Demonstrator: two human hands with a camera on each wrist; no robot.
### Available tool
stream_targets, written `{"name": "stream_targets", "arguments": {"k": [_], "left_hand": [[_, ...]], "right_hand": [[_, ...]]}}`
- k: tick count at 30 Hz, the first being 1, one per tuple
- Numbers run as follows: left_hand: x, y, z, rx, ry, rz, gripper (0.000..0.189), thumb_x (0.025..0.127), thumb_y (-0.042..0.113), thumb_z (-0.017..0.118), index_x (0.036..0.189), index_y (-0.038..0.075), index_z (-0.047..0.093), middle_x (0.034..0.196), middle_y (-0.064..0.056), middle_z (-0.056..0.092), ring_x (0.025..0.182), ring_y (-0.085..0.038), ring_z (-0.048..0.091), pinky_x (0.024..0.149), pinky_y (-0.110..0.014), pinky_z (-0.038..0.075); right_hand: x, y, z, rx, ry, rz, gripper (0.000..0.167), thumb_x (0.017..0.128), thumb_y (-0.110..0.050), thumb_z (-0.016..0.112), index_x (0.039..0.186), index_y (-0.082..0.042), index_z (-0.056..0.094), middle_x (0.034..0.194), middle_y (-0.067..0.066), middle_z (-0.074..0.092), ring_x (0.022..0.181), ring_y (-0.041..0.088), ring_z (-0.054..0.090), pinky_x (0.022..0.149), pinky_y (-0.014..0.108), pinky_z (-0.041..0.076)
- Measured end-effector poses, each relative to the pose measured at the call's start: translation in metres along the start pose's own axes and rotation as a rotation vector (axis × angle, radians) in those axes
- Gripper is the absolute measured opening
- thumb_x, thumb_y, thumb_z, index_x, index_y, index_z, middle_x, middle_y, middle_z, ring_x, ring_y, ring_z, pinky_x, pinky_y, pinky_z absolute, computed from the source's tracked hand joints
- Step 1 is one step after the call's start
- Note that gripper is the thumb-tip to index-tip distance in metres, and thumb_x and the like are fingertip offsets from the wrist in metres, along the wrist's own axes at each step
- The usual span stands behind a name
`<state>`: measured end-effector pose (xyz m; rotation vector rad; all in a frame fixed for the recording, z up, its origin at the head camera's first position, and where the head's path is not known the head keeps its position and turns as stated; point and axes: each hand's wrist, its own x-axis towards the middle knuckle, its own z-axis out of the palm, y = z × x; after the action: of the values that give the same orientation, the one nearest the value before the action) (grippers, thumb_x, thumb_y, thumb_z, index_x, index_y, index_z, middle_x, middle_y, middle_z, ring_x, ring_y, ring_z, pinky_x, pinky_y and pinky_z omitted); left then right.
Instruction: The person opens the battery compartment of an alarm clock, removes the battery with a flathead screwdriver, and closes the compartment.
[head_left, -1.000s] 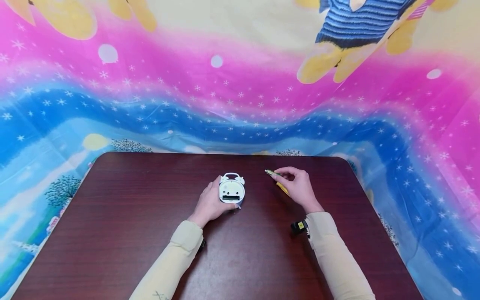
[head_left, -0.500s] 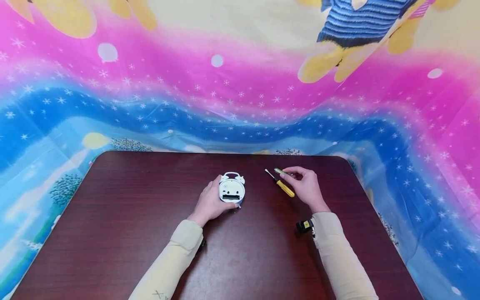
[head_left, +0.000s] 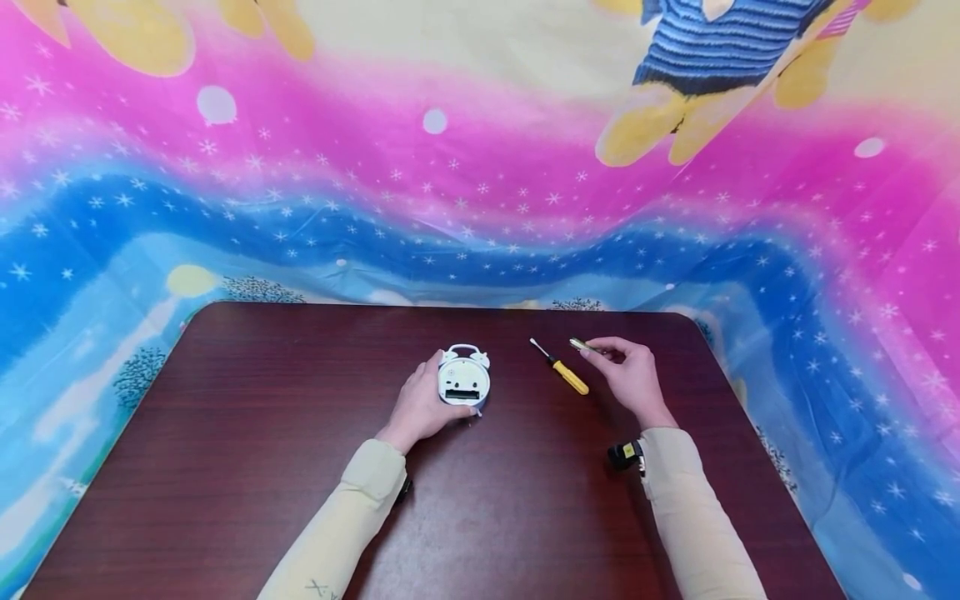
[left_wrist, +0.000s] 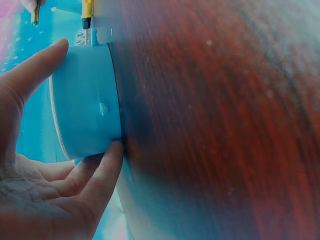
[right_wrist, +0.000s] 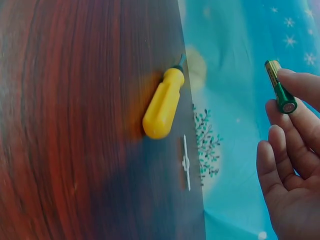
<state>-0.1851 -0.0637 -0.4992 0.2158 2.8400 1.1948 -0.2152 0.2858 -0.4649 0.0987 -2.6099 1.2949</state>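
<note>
Fingers clamped: our right hand (head_left: 633, 379) pinches green-and-gold battery (right_wrist: 280, 87) above table (head_left: 300, 417), near yellow-handled screwdriver (head_left: 566, 375); our left hand (head_left: 420, 407) grips white alarm clock (head_left: 463, 373), back upward, battery compartment (head_left: 462, 395) uncovered, dark inside.

A dark reddish-brown table (head_left: 225, 458) with rounded far corners stands before a printed cloth (head_left: 495, 221), which hangs behind it and along both sides. The print grades from cream through pink to blue and bears white snowflakes (head_left: 552, 199), trees (head_left: 140, 377) and a yellow figure (head_left: 637, 133) in a striped blue top (head_left: 720, 58). Soft glare (head_left: 442, 508) marks the table.
</note>
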Motion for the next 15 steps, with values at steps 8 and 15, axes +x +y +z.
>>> {"name": "stream_targets", "arguments": {"k": [8,15], "left_hand": [[0.000,0.000,0.000,0.002,-0.002,-0.004,0.116,0.069,0.040,0.093,0.157,-0.001,0.030,0.143,-0.024,0.049,0.130,-0.039,0.047,0.108,-0.050,0.038],[-0.001,0.001,-0.001,-0.001,-0.004,-0.006,0.116,0.069,0.040,0.093,0.157,-0.001,0.029,0.143,-0.023,0.049,0.130,-0.040,0.047,0.107,-0.050,0.039]], "right_hand": [[0.001,0.010,-0.014,-0.021,0.029,0.032,0.027,0.093,-0.035,0.077,0.108,-0.012,0.079,0.093,0.006,0.071,0.077,0.023,0.055,0.057,0.027,0.043],[0.002,0.021,-0.022,-0.042,0.066,0.043,0.027,0.092,-0.033,0.078,0.108,-0.010,0.079,0.093,0.007,0.072,0.076,0.022,0.057,0.058,0.026,0.043]]}}
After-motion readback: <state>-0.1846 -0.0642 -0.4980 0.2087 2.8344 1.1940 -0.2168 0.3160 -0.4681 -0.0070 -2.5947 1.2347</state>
